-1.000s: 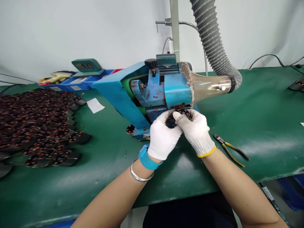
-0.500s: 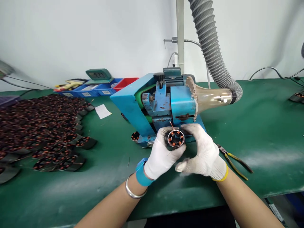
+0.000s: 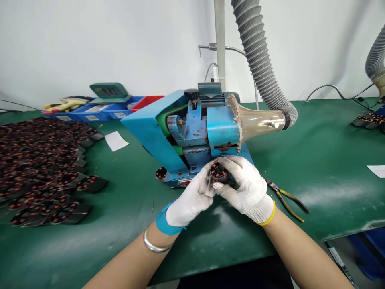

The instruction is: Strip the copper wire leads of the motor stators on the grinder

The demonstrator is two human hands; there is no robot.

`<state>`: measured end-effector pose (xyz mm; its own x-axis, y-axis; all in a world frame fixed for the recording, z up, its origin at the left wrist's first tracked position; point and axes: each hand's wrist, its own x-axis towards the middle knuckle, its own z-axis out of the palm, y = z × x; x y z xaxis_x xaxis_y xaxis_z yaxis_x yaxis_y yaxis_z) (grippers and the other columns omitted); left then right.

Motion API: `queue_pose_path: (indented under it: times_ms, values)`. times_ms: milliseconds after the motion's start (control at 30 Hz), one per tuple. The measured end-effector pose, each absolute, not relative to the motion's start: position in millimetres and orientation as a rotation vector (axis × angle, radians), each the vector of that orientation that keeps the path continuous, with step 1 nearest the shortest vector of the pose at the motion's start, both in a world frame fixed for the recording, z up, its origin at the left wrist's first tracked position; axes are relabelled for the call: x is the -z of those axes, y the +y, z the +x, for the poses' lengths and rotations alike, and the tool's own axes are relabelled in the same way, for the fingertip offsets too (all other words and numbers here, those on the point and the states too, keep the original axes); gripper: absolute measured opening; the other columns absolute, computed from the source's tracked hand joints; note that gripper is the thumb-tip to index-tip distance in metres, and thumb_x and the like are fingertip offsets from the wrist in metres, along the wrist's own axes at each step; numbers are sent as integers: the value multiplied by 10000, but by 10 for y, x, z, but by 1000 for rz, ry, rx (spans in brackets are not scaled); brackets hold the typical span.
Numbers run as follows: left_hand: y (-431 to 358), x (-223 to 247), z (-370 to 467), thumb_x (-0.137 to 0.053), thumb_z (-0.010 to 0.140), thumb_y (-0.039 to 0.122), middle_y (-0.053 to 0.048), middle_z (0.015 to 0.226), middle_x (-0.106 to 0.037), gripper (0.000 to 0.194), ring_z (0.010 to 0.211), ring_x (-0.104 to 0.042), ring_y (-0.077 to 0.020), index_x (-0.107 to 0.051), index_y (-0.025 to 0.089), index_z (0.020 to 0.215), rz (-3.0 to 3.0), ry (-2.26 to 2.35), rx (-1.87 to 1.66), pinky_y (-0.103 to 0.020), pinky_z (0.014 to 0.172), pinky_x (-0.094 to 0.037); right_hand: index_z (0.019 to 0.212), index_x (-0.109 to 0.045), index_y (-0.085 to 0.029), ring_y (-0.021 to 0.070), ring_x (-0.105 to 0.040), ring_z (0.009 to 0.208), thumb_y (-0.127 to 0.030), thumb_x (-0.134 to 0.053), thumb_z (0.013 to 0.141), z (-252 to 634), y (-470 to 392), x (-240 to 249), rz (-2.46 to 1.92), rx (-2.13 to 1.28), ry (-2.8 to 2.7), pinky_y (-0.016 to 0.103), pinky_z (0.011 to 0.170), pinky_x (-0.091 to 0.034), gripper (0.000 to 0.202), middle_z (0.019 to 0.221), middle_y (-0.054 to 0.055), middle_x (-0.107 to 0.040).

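A small motor stator (image 3: 219, 171), dark on the outside with orange copper windings inside its ring, is held between my hands just in front of the blue machine (image 3: 198, 124). My gloved right hand (image 3: 242, 182) wraps it from the right, thumb on the near side and fingers over the far side. My gloved left hand (image 3: 192, 194) closes on its left side, the fingertips partly hidden. A blue band and a metal bangle circle my left wrist. Pliers with yellow-and-black handles (image 3: 288, 200) lie on the bench to the right of my right hand.
Many similar stators (image 3: 45, 160) crowd the left of the green bench (image 3: 126, 241). Blue bins (image 3: 98, 114), a red bin (image 3: 147, 102) and a digital clock (image 3: 108, 91) stand behind. A grey hose (image 3: 258, 56) joins the machine's clear funnel (image 3: 258, 122). White paper (image 3: 116, 141) lies to the left.
My right hand has closed onto the stator, where it was apart before. The stator has tilted and its ring faces me less squarely. The view has shifted to the right.
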<state>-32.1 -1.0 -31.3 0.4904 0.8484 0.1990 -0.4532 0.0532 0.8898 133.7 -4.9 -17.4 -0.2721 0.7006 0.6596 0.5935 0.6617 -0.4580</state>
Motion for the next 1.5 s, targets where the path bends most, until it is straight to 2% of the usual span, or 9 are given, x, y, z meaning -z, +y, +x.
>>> queue_pose_path:
  times_ms: [300,500,633,767,933,1133,1233,1333,1500]
  values:
    - [52,332,-238,-723,629,148,-97,1370,-517,690,1283,-481,-274,-458,217,1262,1197,775,-1185,-425,1084,-413,1315,-485,-197,201,-529,1206,-155,-442,879,1397,-41,116,-917,-216,-2069,343,1002,-488,440,1318,80,-554]
    - [59,327,-195,-627,636,131,-84,1086,-623,498,1028,-625,-231,-489,176,1113,1631,1107,-1259,-393,925,-514,1225,-595,-237,164,-670,862,-270,-435,935,1586,16,90,-1117,-600,-1634,306,810,-573,332,1011,41,-689]
    - [61,372,-233,-611,666,112,-65,1102,-578,544,1019,-602,-196,-449,193,1179,1871,1164,-1385,-351,914,-503,1312,-531,-241,206,-655,966,-327,-680,782,1524,-27,33,-1114,-789,-1708,358,874,-556,557,1121,48,-669]
    - [61,390,-263,-580,647,42,-40,1052,-550,517,972,-586,-174,-463,208,1123,2038,1154,-1417,-302,880,-495,1054,-697,-247,175,-670,842,-276,-597,836,1475,-46,-12,-1204,-820,-1726,340,815,-558,242,942,16,-717]
    - [61,363,-279,-566,676,52,-46,1050,-543,506,990,-581,-189,-451,209,1144,2063,1147,-1434,-318,896,-492,980,-693,-156,130,-611,603,-348,-621,820,1727,98,-54,-1222,-861,-1279,284,626,-547,260,700,17,-664]
    - [70,354,-322,-546,727,91,-120,1238,-456,635,1150,-516,-239,-350,187,1324,2152,1134,-1406,-409,1002,-445,1104,-656,-194,150,-632,723,-338,-761,688,1586,48,-6,-1231,-1406,-1614,278,649,-537,452,896,32,-701]
    - [57,338,-305,-550,690,56,-105,1186,-457,601,1126,-518,-229,-408,185,1260,2260,1134,-1389,-391,995,-447,919,-681,-180,108,-574,621,-418,-671,784,1467,28,27,-1216,-1301,-1439,233,581,-481,274,735,2,-665]
    - [41,349,-286,-546,670,43,-92,1136,-469,541,1089,-528,-221,-447,185,1182,2262,1134,-1351,-383,970,-461,747,-629,-176,93,-506,513,-472,-651,793,1543,95,36,-1213,-1188,-1187,235,530,-454,300,572,-27,-572]
    - [25,409,-262,-557,777,171,-136,1268,-475,555,1184,-510,-247,-376,182,1302,1956,1147,-1296,-449,1033,-416,810,-649,-185,119,-561,560,-503,-702,736,1736,149,-12,-1269,-1103,-1208,275,597,-519,331,631,-9,-618]
